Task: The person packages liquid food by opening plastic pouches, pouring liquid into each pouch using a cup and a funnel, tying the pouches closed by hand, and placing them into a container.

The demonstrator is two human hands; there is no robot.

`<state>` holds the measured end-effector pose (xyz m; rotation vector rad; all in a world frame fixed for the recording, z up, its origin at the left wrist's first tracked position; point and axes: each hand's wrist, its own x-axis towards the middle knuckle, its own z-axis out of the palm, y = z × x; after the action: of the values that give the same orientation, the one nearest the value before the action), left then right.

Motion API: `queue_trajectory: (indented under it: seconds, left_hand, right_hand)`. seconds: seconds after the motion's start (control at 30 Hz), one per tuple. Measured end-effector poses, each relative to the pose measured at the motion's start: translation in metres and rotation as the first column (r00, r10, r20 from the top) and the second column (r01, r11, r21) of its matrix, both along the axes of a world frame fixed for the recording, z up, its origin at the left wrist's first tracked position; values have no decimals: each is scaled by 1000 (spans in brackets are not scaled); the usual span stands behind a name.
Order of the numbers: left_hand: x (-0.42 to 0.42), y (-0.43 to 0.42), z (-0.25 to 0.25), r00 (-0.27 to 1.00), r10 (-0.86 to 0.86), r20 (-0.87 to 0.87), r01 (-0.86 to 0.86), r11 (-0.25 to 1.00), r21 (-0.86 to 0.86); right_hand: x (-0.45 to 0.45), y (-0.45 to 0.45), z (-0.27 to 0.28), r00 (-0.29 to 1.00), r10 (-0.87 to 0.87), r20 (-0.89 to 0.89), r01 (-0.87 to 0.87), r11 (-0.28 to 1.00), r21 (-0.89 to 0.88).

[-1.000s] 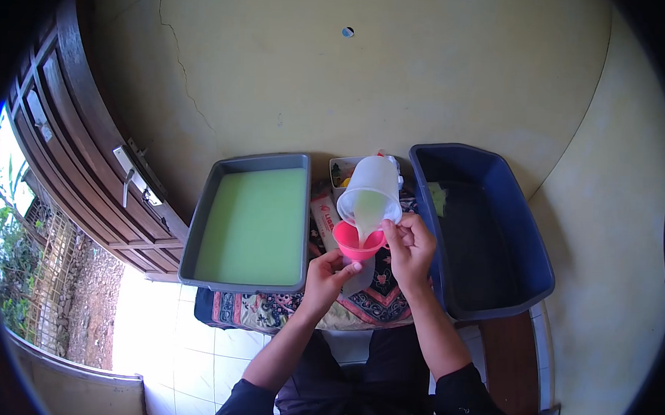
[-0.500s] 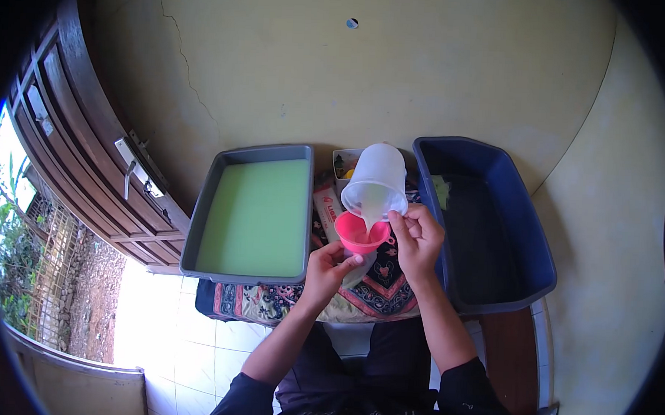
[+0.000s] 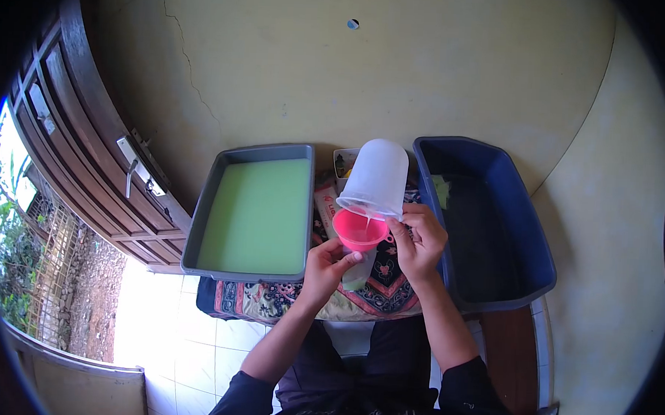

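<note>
My left hand (image 3: 328, 267) is closed at the pink funnel (image 3: 358, 237), thumb and fingers against its lower side. Below the funnel shows a translucent container (image 3: 357, 279) with pale green at its bottom; whether it is a bottle or a bag I cannot tell. My right hand (image 3: 418, 242) grips a white plastic jug (image 3: 378, 176) near its rim on the right. The jug is tipped almost upside down over the funnel. A thin pale stream runs from its rim into the funnel.
A grey tub (image 3: 186, 253) of light green liquid stands left. On the right is a dark blue tub (image 3: 520, 238) with a pale green piece inside. A patterned cloth (image 3: 269, 300) covers the table. Behind the jug sits a small white box (image 3: 340, 162); a brown door (image 3: 101, 149) stands left.
My right hand has tipped the jug further, nearly upside down. The stream into the funnel has thinned. My left hand and the funnel have barely moved.
</note>
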<state>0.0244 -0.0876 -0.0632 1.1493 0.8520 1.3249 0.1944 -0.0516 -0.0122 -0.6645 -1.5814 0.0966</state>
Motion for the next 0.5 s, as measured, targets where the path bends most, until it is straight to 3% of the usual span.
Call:
queue_trajectory:
  seconds: [0.27, 0.33, 0.37, 0.43, 0.5]
  left_hand:
    - [-5, 1, 9, 1000, 15, 13, -15, 998, 65]
    - [-8, 1, 15, 1000, 19, -4, -18, 997, 80]
    - [-9, 0, 18, 1000, 30, 2, -30, 996, 89]
    - [-14, 0, 27, 999, 46, 5, -46, 993, 106]
    - [-21, -1, 37, 998, 66, -8, -65, 990, 122]
  right_hand:
    - [-3, -1, 4, 999, -30, -23, 33, 994, 104]
    - [-4, 3, 2, 977, 77, -201, -67, 996, 57]
    - [-4, 2, 3, 976, 82, -203, -71, 996, 63]
    - [-3, -1, 6, 924, 50, -378, -100, 988, -113]
    - [-7, 0, 13, 908, 65, -414, -120, 987, -108]
